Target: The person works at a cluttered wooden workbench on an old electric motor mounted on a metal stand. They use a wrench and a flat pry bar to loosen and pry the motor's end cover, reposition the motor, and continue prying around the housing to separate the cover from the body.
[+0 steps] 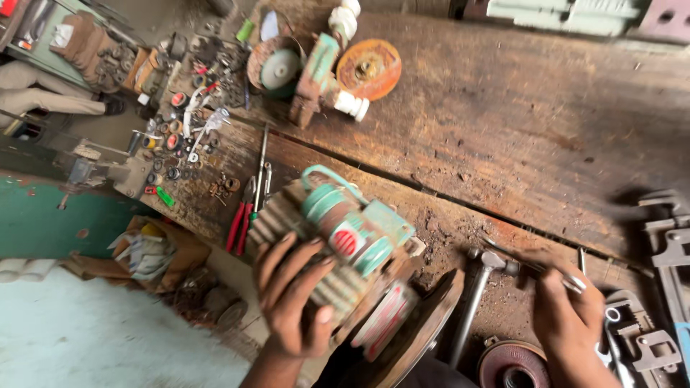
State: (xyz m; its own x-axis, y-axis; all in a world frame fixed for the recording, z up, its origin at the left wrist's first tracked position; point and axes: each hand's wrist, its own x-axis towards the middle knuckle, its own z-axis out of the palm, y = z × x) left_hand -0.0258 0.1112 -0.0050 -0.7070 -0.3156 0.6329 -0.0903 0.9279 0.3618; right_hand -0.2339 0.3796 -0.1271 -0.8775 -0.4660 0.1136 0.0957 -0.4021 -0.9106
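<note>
Your left hand (295,302) lies spread over the ribbed grey metal body of a small teal-and-rust electric motor pump (338,237), fingers splayed across the fins and pressing rather than wrapping; the grip is open-palmed, steadying the pump from its near side. The pump sits at the near edge of the worn wooden desk (503,129), a little left of the middle, and its long axis runs slantwise from the far left down toward you on the right, ending at a dark round flange (424,330) that overhangs the near edge.

Your right hand (568,323) is at the near right corner of the desk, well apart from the pump, fingers curled shut around a thin silvery metal tool (535,267) whose shaft points away toward the far left. I cannot tell what kind of tool it is, since it blurs. So the pump lies to the left of that grip, and the left hand is much the nearer of the two.

Between your hands a steel hammer with a long shiny handle (474,294) rests on the desk, head away from you. Red-handled pliers (241,219) lie just beside the pump on its left. Grey pipe wrenches (665,287) sit along the right edge, and a rusty orange disc (369,68) lies toward the far edge.
</note>
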